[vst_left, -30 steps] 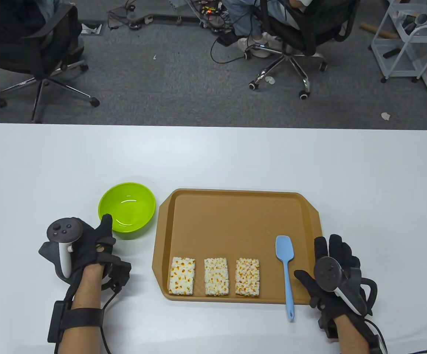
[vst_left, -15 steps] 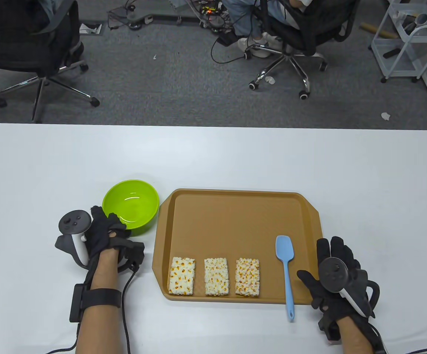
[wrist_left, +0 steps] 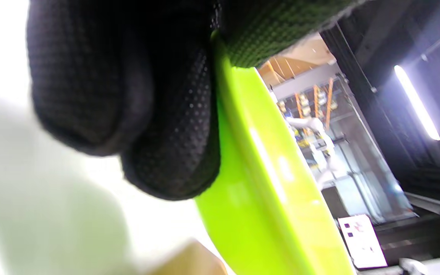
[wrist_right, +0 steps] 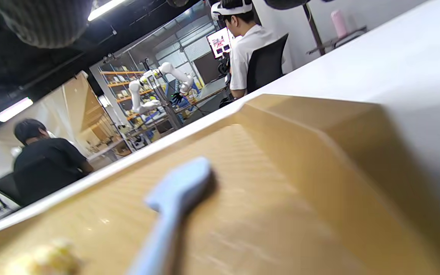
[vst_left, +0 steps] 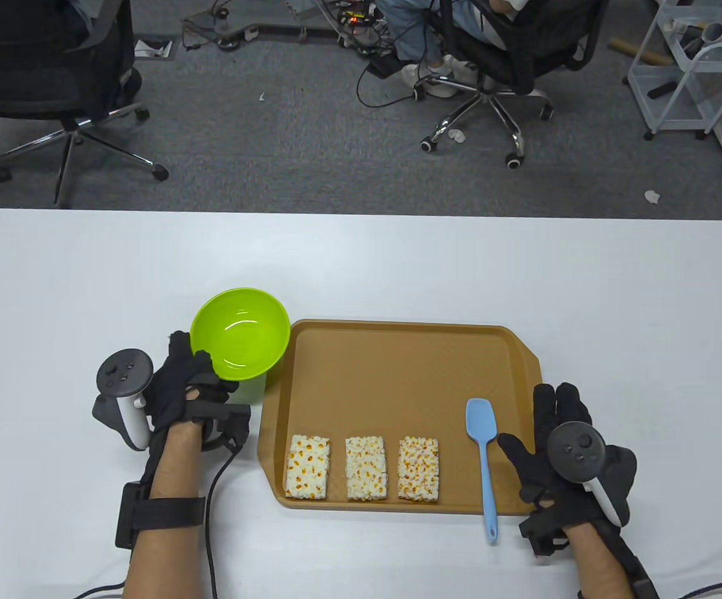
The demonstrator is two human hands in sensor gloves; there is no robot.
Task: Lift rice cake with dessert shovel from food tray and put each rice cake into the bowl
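A lime green bowl (vst_left: 240, 334) sits just left of the brown food tray's (vst_left: 398, 374) far left corner, slightly raised. My left hand (vst_left: 195, 368) grips its near rim, thumb inside; in the left wrist view the gloved fingers (wrist_left: 166, 114) clamp the bowl's edge (wrist_left: 266, 183). Three rice cakes (vst_left: 307, 467) (vst_left: 366, 468) (vst_left: 418, 469) lie in a row along the tray's near edge. The light blue dessert shovel (vst_left: 484, 449) lies at the tray's right, handle over the near rim. My right hand (vst_left: 541, 430) rests open just right of the handle, apart from it. The right wrist view shows the shovel's blade (wrist_right: 174, 198) on the tray (wrist_right: 319, 152).
A cable (vst_left: 211, 499) trails from my left wrist across the white table (vst_left: 361, 262). Beyond the far edge stand office chairs (vst_left: 492, 56) and a white cart (vst_left: 685, 68). People sit in the background of the right wrist view.
My left hand closed on the bowl's rim and carried it right and away, up to the tray's corner. My right hand shifted slightly forward beside the shovel handle.
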